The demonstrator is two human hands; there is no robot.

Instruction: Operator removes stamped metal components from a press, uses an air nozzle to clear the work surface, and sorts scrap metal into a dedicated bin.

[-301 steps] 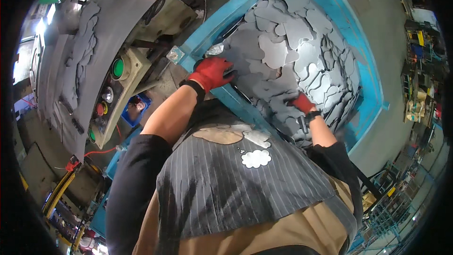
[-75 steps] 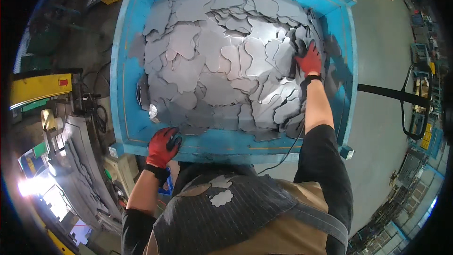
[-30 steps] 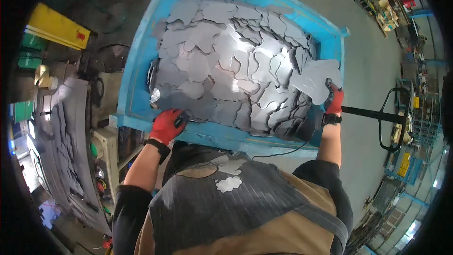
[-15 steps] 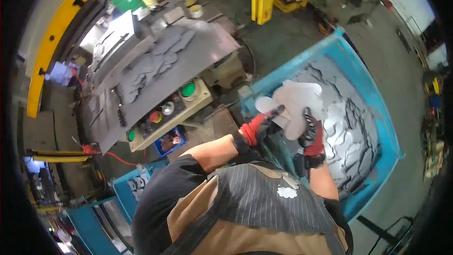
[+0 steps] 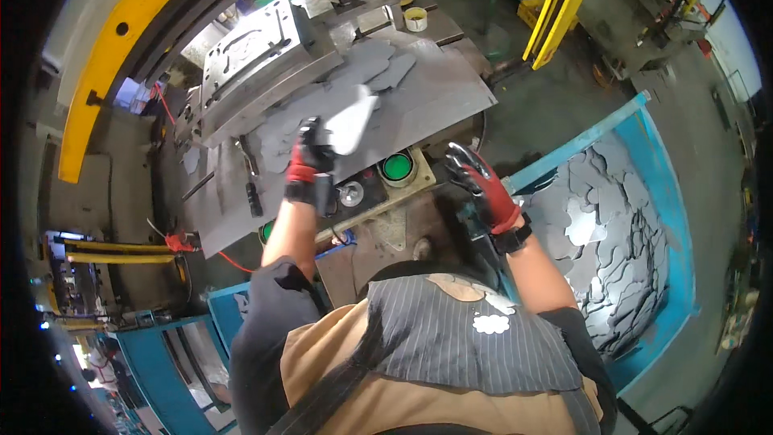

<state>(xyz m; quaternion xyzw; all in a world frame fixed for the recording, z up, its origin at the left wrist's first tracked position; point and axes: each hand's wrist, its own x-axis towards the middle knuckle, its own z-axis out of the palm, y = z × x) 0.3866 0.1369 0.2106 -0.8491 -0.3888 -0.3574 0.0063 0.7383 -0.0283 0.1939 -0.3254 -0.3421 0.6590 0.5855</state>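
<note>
My left hand (image 5: 310,155), in a red and black glove, grips the edge of a flat metal piece (image 5: 351,126) that looks bright and slightly blurred. The piece is over the steel table plate (image 5: 439,80), beside a spread of overlapping grey metal pieces (image 5: 299,122). Behind these sits a metal die block (image 5: 254,44) with cut-out shapes in its top. My right hand (image 5: 481,184), gloved alike, is open with its fingers stretched out and holds nothing. It hovers between the table and a blue bin (image 5: 680,234) heaped with similar flat grey pieces (image 5: 620,250).
Green push buttons (image 5: 397,167) are set in a control box at the table's near edge. A black-handled tool (image 5: 253,193) lies on the plate. A yellow press guard (image 5: 105,64) rises at left, a yellow post (image 5: 564,12) at far right. A white pot (image 5: 415,19) stands behind.
Both hands have left the pieces over the bin. My left hand has moved left to the table with a metal piece; my right hand has opened and let go. The view has shifted left.
</note>
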